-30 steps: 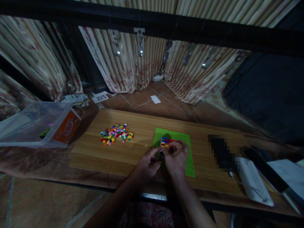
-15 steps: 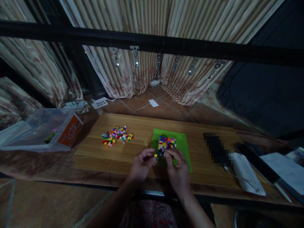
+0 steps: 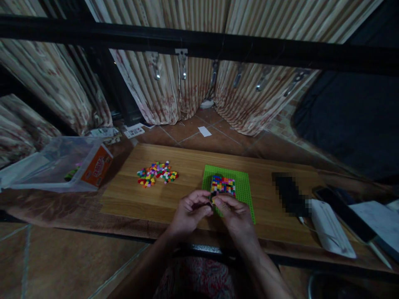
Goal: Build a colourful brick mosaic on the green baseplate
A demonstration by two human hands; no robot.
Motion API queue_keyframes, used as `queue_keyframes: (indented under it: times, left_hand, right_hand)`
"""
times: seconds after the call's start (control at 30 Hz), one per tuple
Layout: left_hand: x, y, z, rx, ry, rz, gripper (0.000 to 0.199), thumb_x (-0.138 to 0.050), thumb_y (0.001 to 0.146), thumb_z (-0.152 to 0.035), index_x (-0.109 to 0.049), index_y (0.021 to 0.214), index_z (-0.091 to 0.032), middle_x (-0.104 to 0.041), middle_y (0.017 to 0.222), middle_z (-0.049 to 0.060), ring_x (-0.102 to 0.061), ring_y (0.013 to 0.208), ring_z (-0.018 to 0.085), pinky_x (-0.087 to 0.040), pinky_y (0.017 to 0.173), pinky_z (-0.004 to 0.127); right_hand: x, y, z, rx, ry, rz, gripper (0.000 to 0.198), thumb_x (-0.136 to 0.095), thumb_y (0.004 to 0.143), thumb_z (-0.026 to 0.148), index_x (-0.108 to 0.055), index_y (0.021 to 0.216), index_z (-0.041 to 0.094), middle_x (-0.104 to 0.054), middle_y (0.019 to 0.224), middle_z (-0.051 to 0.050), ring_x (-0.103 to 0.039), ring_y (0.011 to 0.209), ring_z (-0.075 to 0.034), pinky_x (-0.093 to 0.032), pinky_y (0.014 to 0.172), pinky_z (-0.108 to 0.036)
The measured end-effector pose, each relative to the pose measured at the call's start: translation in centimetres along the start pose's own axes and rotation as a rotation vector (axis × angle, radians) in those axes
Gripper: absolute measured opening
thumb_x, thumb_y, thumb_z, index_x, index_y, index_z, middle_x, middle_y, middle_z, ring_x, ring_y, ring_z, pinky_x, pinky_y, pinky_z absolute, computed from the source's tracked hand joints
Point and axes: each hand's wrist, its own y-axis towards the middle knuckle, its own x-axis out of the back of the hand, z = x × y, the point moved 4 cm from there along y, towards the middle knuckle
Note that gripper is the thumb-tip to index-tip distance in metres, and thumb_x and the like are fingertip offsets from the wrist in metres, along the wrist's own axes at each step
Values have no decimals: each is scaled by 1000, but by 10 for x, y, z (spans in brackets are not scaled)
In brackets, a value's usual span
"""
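Observation:
A small yellow toy brick [image 3: 213,200] sits at the meeting fingertips of both hands, partly hidden by them. My left hand [image 3: 192,211] has its thumb and curled fingers closed about the brick's left side. From the right, my right hand [image 3: 236,211] pinches at the same brick with thumb and forefinger. Just beyond the fingers, a block of many-coloured bricks [image 3: 223,183] stands on a green studded baseplate [image 3: 245,192]. The fingers cover the near part of this block and of the plate.
On the wooden board [image 3: 187,166], a pile of loose coloured bricks [image 3: 157,173] lies to the left. Further left is a clear plastic bin [image 3: 62,166] with an orange label. A blurred dark object [image 3: 289,195], a white case [image 3: 330,228] and papers [image 3: 378,218] lie at right.
Both hands have drawn together at the near side of the baseplate. The yellow brick has moved right, from the left fingertips to where the right fingertips meet it. The view has shifted slightly.

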Motion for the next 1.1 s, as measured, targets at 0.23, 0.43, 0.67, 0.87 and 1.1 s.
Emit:
queue_keyframes:
  times: [0.23,0.43,0.67,0.87,1.1]
  left_hand:
    - [22,11,18,30,146,-93,34,-72,71,-27,-64,103,-18,-62,77,0,-58,69,13,-47,69,26]
    - [20,18,27,0,352,-61,41,-62,77,-21,-62,118,-20,-62,87,2,-57,75,14,-46,71,26]
    - [17,22,33,-35,528,-13,49,-58,80,-20,-58,129,-23,-65,98,5,-57,69,14,-45,66,27]
    - [10,23,23,-77,574,72,56,-54,80,-14,-52,135,-23,-69,99,5,-62,81,19,-48,78,32]
    - [8,27,27,-67,636,72,62,-53,75,-10,-52,135,-24,-68,84,2,-61,74,18,-48,69,28]
  right_hand:
    - [15,30,-1,223,-429,-156,16,-68,79,43,-77,80,29,-67,96,-4,-55,100,-23,-44,88,-41]
    - [1,39,-16,314,-699,-125,15,-66,80,41,-77,78,30,-63,104,-6,-51,104,-26,-40,91,-45]
    - [-1,38,-18,261,-719,-206,11,-66,79,33,-74,77,25,-61,106,-7,-49,105,-27,-39,91,-44]
    - [1,38,-20,184,-681,-278,15,-67,75,32,-69,85,21,-59,107,-10,-47,105,-28,-38,92,-44]
    - [3,46,-22,132,-716,-280,12,-68,73,31,-66,78,20,-59,102,-10,-48,104,-28,-35,93,-44]
